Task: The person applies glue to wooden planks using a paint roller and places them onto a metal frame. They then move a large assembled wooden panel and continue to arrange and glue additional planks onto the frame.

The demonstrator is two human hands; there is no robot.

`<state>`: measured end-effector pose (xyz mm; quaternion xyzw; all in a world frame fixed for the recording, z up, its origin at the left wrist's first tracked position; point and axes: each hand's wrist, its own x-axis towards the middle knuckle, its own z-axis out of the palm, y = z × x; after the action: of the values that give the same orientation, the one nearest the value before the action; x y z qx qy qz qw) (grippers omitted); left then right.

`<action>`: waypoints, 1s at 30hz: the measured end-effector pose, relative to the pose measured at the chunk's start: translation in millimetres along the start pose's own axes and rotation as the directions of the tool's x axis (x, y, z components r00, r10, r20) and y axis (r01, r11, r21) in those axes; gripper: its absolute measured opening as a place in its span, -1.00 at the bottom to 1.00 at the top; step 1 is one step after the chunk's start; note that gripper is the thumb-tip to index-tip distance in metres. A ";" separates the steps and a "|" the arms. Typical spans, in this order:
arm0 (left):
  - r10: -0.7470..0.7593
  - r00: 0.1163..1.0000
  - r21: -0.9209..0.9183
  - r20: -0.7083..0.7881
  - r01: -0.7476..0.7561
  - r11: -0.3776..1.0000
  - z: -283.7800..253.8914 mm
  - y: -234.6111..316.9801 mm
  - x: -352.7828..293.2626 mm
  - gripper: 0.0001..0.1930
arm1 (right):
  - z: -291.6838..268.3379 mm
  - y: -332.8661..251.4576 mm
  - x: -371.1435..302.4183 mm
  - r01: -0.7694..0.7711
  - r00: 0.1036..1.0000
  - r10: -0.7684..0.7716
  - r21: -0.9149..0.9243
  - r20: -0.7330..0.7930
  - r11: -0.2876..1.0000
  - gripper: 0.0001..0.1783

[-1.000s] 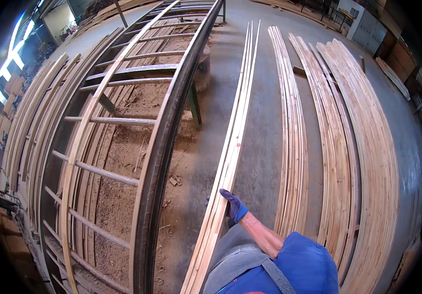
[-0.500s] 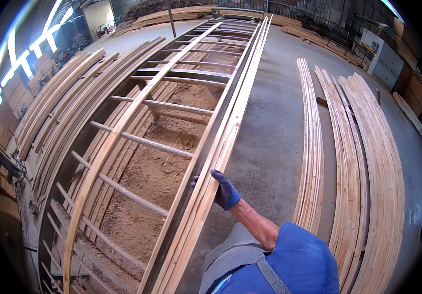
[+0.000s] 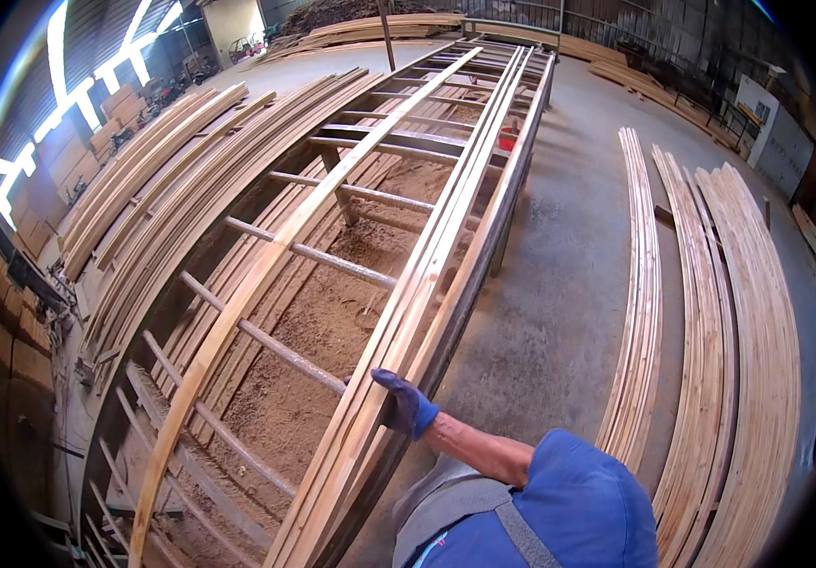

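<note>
My right hand, in a blue glove, grips the near edge of a bundle of long thin wooden strips. The strips lie along the right rail of a long metal rack with cross rungs and run far away from me. One more pale strip lies lengthwise over the rungs in the middle of the rack. My bare forearm and blue sleeve come in from the lower right. My left hand is out of sight.
Sawdust covers the floor under the rack. Rows of wooden strips lie on the concrete to the right, with a concrete lane between them and the rack. More curved strips are stacked on the left.
The bundle in my right hand has come up from the floor beside the rack onto its right rail. My view has swung left over the rack.
</note>
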<state>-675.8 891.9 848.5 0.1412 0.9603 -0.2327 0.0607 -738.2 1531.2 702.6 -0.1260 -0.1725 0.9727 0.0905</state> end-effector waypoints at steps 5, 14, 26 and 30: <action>-0.036 0.999 0.001 0.004 0.036 0.999 17.2 -21.7 28.8 -0.02 | 5.5 30.3 21.7 -0.018 0.995 0.017 -0.006 -0.094 1.000 -0.40; 0.069 0.984 0.037 -0.161 -0.064 0.997 95.3 -134.9 86.8 -0.30 | 53.6 109.5 66.4 -0.056 0.998 0.056 0.004 -0.016 0.998 -0.44; 0.130 0.988 0.102 0.081 -0.138 0.985 198.8 -117.8 202.0 -0.33 | 45.4 99.4 106.3 -0.495 0.867 0.205 -0.740 -0.454 0.455 -0.43; 0.048 0.924 0.050 0.379 -0.073 0.996 207.4 -101.0 219.4 -0.25 | 45.0 68.0 106.6 -0.493 0.855 0.082 -0.752 -0.513 0.437 -0.46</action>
<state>-904.5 763.0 668.5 0.1253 0.9179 -0.2839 0.2472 -861.1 1477.8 696.3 -0.3786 -0.5886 0.7035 -0.1236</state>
